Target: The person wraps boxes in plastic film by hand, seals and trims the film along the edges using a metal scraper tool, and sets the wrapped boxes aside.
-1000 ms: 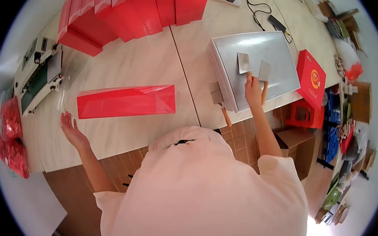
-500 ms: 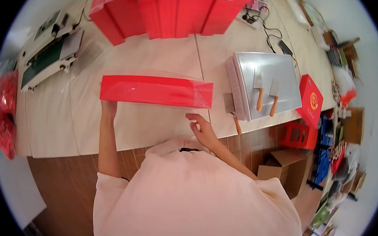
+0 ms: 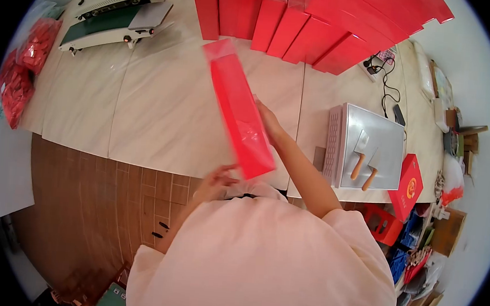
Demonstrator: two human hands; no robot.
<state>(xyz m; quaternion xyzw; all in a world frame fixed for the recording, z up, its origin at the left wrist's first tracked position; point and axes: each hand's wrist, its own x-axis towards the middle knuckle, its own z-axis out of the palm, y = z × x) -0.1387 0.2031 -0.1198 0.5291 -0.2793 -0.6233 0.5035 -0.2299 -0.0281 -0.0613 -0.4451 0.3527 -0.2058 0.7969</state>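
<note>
A long red box (image 3: 239, 110) in clear plastic film is held tilted above the table, its far end leaning left. My right hand (image 3: 268, 123) grips it along its right side, with the fingertips partly hidden behind the box. My left hand (image 3: 218, 182), somewhat blurred, is beside the box's near end with its fingers apart and nothing in them. Whether those fingers touch the box I cannot tell.
Several wrapped red boxes (image 3: 268, 21) stand in a row at the back. A sealing machine (image 3: 109, 27) sits at the far left, near bags of red packets (image 3: 39, 45). On the right, two wooden-handled scrapers (image 3: 358, 161) lie on a metal-topped machine (image 3: 390, 146) beside a flat red box (image 3: 407, 187).
The box has turned from crosswise to steeply slanted. My right hand has moved onto its side; my left hand has let go of its left end and come near my body. The view has shifted left.
</note>
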